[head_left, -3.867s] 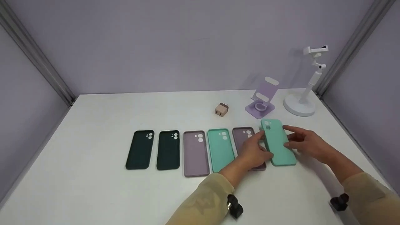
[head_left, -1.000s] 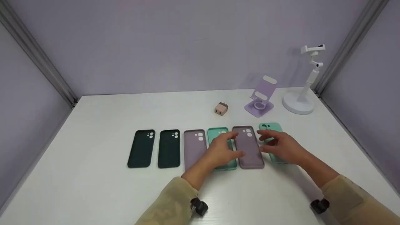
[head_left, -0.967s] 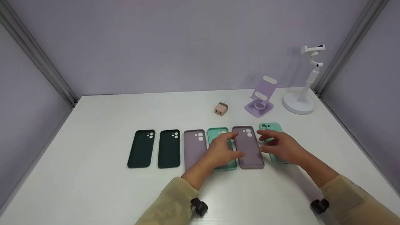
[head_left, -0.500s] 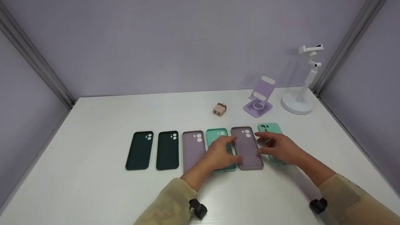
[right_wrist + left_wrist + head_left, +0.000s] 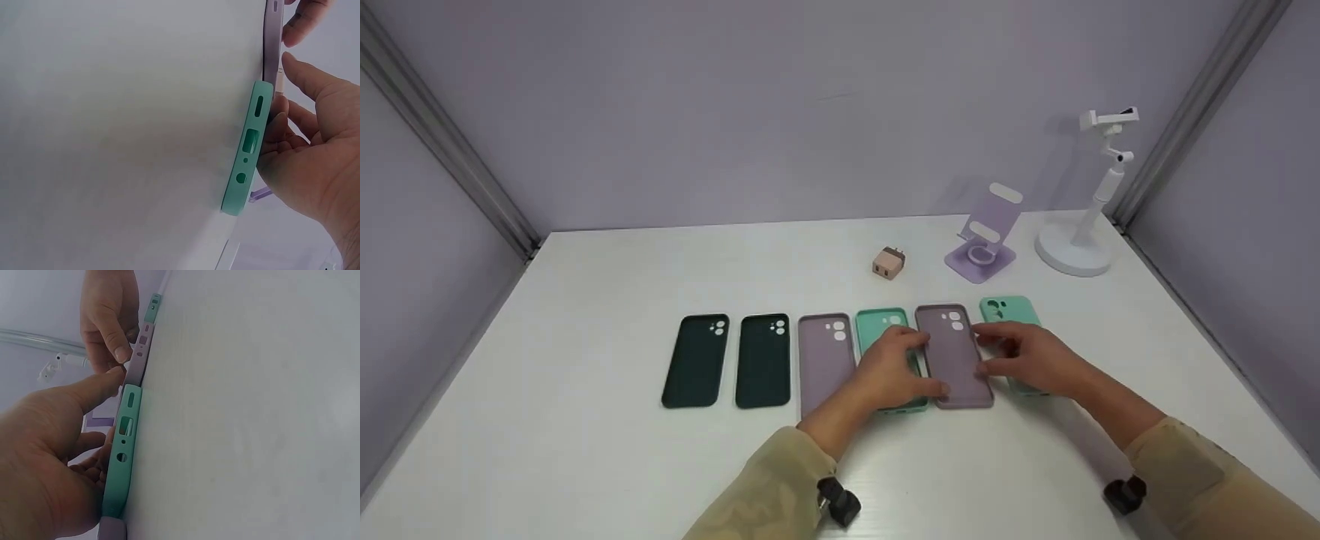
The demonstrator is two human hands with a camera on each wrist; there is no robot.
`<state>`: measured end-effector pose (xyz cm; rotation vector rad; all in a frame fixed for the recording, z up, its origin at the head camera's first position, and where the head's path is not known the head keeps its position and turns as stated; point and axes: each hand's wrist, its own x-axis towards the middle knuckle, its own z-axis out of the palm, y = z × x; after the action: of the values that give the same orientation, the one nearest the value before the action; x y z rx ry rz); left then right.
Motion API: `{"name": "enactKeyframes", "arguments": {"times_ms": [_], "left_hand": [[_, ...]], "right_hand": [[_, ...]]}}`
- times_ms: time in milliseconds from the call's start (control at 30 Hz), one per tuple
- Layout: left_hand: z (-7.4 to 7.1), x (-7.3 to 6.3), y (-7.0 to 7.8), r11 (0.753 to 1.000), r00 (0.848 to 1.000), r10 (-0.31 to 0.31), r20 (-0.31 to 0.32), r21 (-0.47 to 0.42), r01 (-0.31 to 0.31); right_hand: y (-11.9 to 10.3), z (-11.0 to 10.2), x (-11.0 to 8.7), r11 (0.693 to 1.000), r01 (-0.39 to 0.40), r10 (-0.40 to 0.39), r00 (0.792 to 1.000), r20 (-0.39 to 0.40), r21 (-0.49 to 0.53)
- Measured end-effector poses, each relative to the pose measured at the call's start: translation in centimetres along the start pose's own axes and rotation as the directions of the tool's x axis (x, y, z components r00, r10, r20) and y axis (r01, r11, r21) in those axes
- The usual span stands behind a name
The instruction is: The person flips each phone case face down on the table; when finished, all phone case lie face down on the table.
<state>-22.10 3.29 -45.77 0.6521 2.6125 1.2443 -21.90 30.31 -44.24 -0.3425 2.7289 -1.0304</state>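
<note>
A mauve phone case (image 5: 960, 360) lies hollow side up on the table, between my two hands. My left hand (image 5: 889, 367) reaches across a mint phone case (image 5: 877, 321), thumb and forefinger stretched to the mauve case's left edge. From the other side, the fingertips of my right hand (image 5: 1031, 356) touch the mauve case's right edge. Under that hand lies another mint case (image 5: 1011, 306), back side up and partly covered. Low in the right wrist view, the port holes of this mint case (image 5: 246, 149) show; the right thumb is extended beside the mauve case (image 5: 273, 39).
Further left in the row lie another mauve case (image 5: 821, 360) and two dark cases (image 5: 763, 360). Behind stand a pinkish plug charger (image 5: 889, 263), a purple phone stand (image 5: 990, 225) and a white stand with a jointed arm (image 5: 1076, 247). Walls enclose the table's back and sides.
Both hands have let go of the rightmost mint case, which now lies flat, and moved left to the mauve case. In the last second their fingers have come down slightly along its edges.
</note>
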Motion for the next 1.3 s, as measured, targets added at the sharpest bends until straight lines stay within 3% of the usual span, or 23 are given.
{"name": "enactKeyframes", "arguments": {"times_ms": [1300], "left_hand": [[0.18, -0.04, 0.34, 0.996, 1.0, 0.001, 0.014, 0.085, -0.002]], "right_hand": [[-0.72, -0.17, -0.07, 0.997, 0.034, -0.034, 0.999, 0.01, -0.069]]}}
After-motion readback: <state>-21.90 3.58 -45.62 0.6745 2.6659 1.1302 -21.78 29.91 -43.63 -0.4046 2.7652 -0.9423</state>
